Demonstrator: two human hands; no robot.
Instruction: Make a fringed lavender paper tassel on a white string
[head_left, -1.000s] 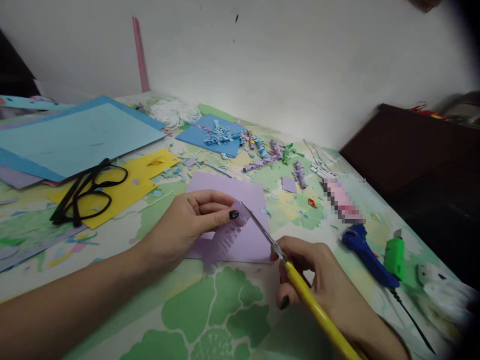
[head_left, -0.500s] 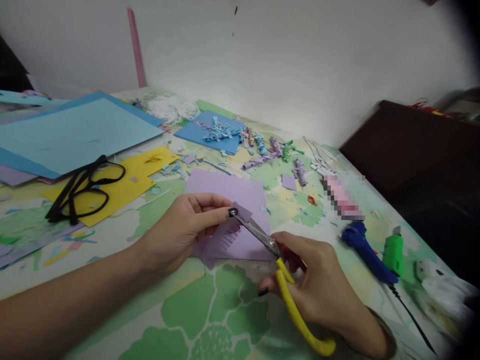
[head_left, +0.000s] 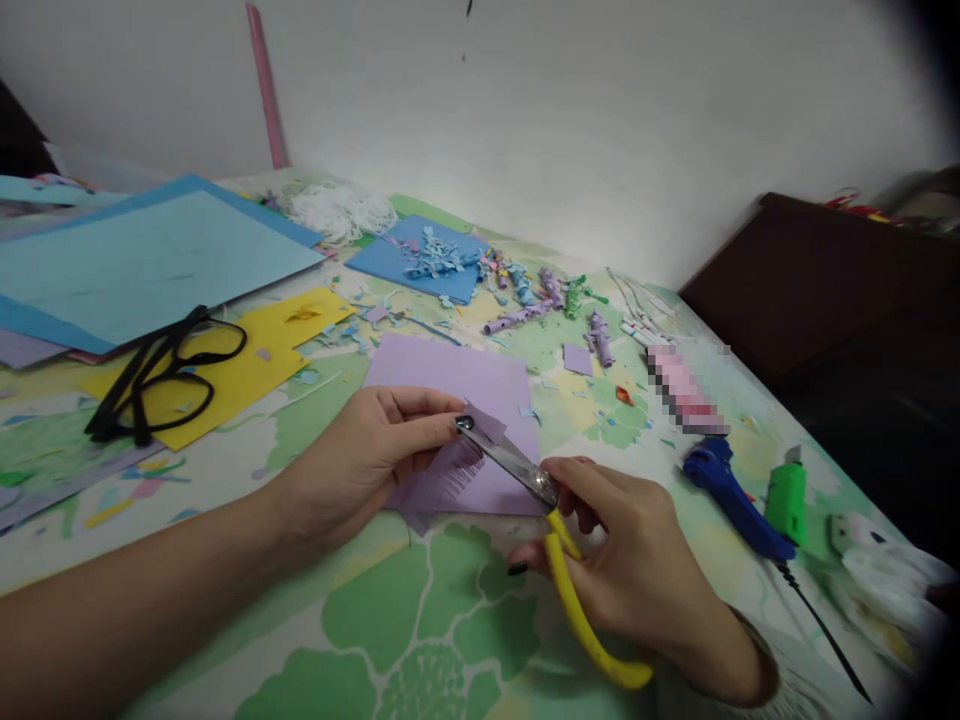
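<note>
Between its thumb and fingers, my left hand (head_left: 360,460) pinches a purple paper strip (head_left: 442,485) whose edge is cut into a fine fringe. My right hand (head_left: 630,550) is closed on yellow-handled scissors (head_left: 592,630), their blades pointing up and left to the left thumb, against the strip's upper end. Beneath both lies a flat purple sheet (head_left: 457,365) on the flowered tablecloth. The fingertips of my left hand are partly hidden behind the paper.
Black glasses (head_left: 135,390) rest on yellow paper (head_left: 247,385) at left, near blue sheets (head_left: 172,250). Paper rolls (head_left: 600,340) and scraps lie beyond. At right are a blue glue gun (head_left: 735,500), a green cutter (head_left: 786,505) and a white plastic bag (head_left: 892,580).
The scissor handles have shifted slightly left and up, and look a little closer together. My left hand keeps its pinch on the strip. The whole view has moved slightly.
</note>
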